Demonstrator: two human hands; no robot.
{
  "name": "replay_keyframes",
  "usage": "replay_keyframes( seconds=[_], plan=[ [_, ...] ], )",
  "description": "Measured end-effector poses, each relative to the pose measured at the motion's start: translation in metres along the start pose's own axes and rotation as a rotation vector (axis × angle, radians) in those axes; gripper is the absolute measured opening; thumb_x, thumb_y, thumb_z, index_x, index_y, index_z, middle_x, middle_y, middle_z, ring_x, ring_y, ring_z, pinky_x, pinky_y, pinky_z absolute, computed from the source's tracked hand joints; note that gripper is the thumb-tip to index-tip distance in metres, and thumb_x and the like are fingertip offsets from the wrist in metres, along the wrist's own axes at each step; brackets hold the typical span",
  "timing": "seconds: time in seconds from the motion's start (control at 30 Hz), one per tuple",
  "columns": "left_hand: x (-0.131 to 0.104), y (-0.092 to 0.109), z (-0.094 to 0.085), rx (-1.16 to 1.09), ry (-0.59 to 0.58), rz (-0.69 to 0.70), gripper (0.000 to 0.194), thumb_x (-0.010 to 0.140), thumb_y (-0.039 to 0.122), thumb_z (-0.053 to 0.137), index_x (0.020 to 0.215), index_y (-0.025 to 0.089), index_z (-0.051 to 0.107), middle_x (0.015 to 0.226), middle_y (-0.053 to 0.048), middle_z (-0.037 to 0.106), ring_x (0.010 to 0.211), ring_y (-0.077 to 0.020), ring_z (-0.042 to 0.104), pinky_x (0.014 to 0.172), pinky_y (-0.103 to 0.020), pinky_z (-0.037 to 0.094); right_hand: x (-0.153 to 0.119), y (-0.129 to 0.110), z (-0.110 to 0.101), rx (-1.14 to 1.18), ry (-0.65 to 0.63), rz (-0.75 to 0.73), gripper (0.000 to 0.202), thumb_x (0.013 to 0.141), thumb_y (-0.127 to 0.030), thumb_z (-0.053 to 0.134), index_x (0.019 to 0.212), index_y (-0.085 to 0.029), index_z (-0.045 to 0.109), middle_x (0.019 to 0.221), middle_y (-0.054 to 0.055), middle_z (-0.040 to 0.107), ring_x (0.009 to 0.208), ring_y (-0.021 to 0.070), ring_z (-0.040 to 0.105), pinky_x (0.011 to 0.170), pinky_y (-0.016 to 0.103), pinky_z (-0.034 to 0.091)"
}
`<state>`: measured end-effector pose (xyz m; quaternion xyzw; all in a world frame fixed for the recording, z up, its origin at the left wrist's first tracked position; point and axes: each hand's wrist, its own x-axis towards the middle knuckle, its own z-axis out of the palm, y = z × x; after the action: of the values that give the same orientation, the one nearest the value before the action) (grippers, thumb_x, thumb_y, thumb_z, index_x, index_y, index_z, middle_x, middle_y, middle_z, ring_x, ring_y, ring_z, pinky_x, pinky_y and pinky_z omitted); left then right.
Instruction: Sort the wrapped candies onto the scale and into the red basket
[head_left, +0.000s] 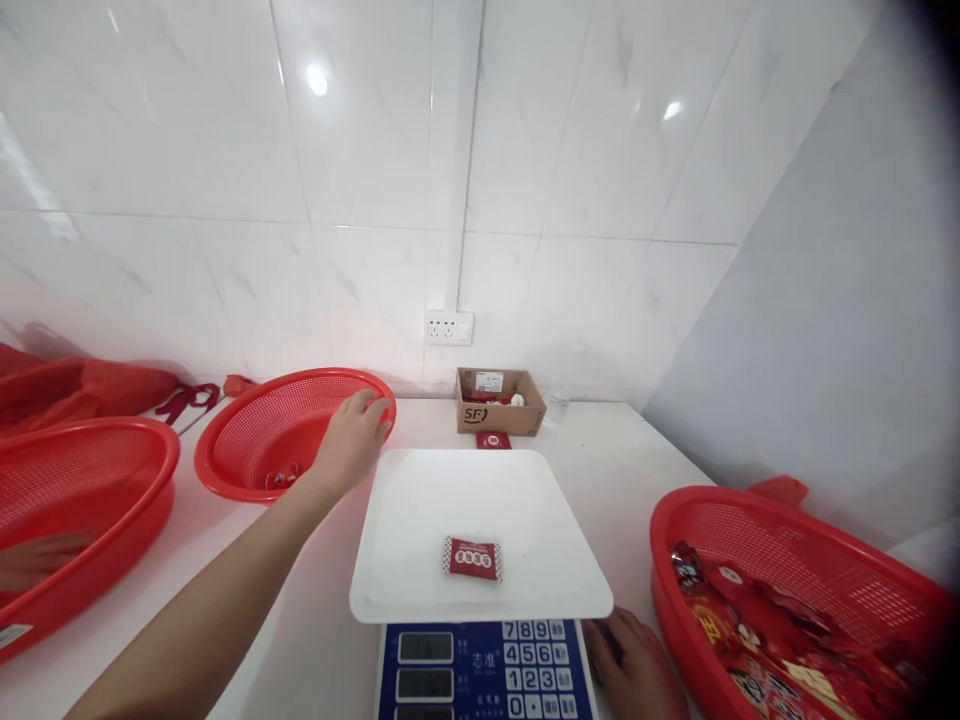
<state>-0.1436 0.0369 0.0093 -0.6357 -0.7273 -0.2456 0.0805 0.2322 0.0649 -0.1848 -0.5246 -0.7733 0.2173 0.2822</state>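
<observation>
My left hand [355, 432] reaches across to a red perforated plastic basket [296, 385] at the back left, its fingers bent over the right rim. A few small wrapped packets [283, 478] lie low in that basket. In front of me stands a digital scale with a white weighing plate [480, 495] and a blue keypad panel [486, 670]. One small red wrapped snack packet [472, 560] lies flat on the plate. My right hand [637, 672] rests on the table by the scale's right side, fingers loosely bent and apart, partly hidden by the plate; nothing shows in it.
Another red basket [825, 540] at the right holds many red snack packets. At the left, another person's hand [45, 562] is inside a red basket [142, 440]. A cardboard box [499, 408] stands near the wall, a red packet [493, 441] before it. Red bags [97, 388] lie far left.
</observation>
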Motion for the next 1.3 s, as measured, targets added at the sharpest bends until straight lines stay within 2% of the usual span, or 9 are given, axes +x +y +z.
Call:
replay_keyframes(
  seconds=[0.17,0.27,0.47,0.57,0.67,0.83,1.0,1.1,1.3],
  plan=[
    [-0.051,0.032,0.017,-0.126,-0.266,0.245,0.035,0.083,0.034,0.059,0.117,0.028,0.058,0.129,-0.004,0.057,0.120,-0.0216,0.052,0.096,-0.034,0.046,0.002,0.005,0.003,0.006,-0.006,0.004,0.039,0.084,-0.049,0.041,0.085,-0.021,0.068,0.093,0.012,0.068,0.090,0.0286,0.060,0.081,0.040,0.047],
    [-0.074,0.061,0.032,-0.233,-0.434,0.418,0.038,0.083,0.024,0.060,0.121,0.028,0.056,0.128,-0.006,0.058,0.118,-0.0220,0.053,0.101,-0.039,0.041,0.001,0.005,0.002,-0.011,-0.009,0.001,0.039,0.085,-0.049,0.040,0.084,-0.022,0.068,0.092,0.011,0.068,0.090,0.0283,0.061,0.080,0.039,0.048],
    [-0.073,0.074,0.041,-0.281,-0.404,0.490,0.023,0.081,0.012,0.058,0.099,0.024,0.066,0.100,-0.004,0.066,0.092,-0.0189,0.061,0.082,-0.029,0.050,0.001,0.006,-0.002,-0.047,-0.050,-0.010,0.037,0.088,-0.047,0.041,0.093,-0.022,0.069,0.096,0.010,0.068,0.092,0.0264,0.060,0.080,0.035,0.049],
    [-0.062,0.058,0.033,-0.257,-0.270,0.404,0.024,0.084,0.012,0.052,0.099,0.025,0.066,0.103,-0.006,0.064,0.095,-0.0190,0.060,0.083,-0.029,0.050,0.001,0.008,0.000,-0.037,-0.049,-0.024,0.037,0.088,-0.046,0.041,0.095,-0.022,0.069,0.096,0.009,0.068,0.092,0.0262,0.061,0.080,0.035,0.049],
    [-0.045,0.026,0.017,-0.201,-0.059,0.220,0.028,0.089,0.017,0.042,0.107,0.023,0.063,0.113,-0.010,0.060,0.104,-0.0243,0.056,0.089,-0.041,0.047,0.001,0.008,0.001,-0.027,-0.041,-0.026,0.037,0.088,-0.045,0.041,0.094,-0.021,0.069,0.097,0.010,0.068,0.092,0.0266,0.061,0.081,0.035,0.049],
    [-0.038,-0.017,0.007,-0.136,0.144,0.000,0.032,0.088,0.030,0.048,0.117,0.020,0.056,0.136,-0.015,0.046,0.133,-0.0374,0.029,0.099,-0.061,0.034,0.000,0.002,-0.002,-0.006,-0.047,-0.006,0.039,0.087,-0.048,0.041,0.090,-0.021,0.069,0.096,0.010,0.068,0.092,0.0275,0.061,0.081,0.036,0.049],
    [-0.078,-0.014,0.033,-0.295,0.267,-0.048,0.034,0.090,0.039,0.046,0.118,0.023,0.055,0.136,-0.010,0.049,0.131,-0.0284,0.037,0.104,-0.051,0.036,-0.003,-0.002,-0.006,0.036,-0.065,-0.002,0.041,0.086,-0.050,0.043,0.095,-0.021,0.070,0.102,0.011,0.068,0.098,0.0280,0.060,0.086,0.037,0.048],
    [-0.109,-0.013,0.049,-0.495,0.425,-0.236,0.039,0.092,0.044,0.040,0.122,0.022,0.051,0.130,-0.011,0.053,0.125,-0.0268,0.045,0.103,-0.050,0.036,-0.009,-0.003,-0.011,0.022,-0.081,0.019,0.047,0.082,-0.052,0.044,0.100,-0.016,0.070,0.110,0.015,0.065,0.105,0.0304,0.057,0.092,0.040,0.046],
    [-0.144,-0.022,0.074,-0.864,0.287,-0.513,0.050,0.090,0.058,0.030,0.123,0.025,0.048,0.133,-0.009,0.049,0.127,-0.0284,0.041,0.106,-0.054,0.030,-0.019,-0.020,-0.026,-0.012,-0.244,0.067,0.046,0.077,-0.037,0.049,0.112,-0.014,0.066,0.122,0.016,0.058,0.114,0.0287,0.052,0.098,0.039,0.041]
  ],
)
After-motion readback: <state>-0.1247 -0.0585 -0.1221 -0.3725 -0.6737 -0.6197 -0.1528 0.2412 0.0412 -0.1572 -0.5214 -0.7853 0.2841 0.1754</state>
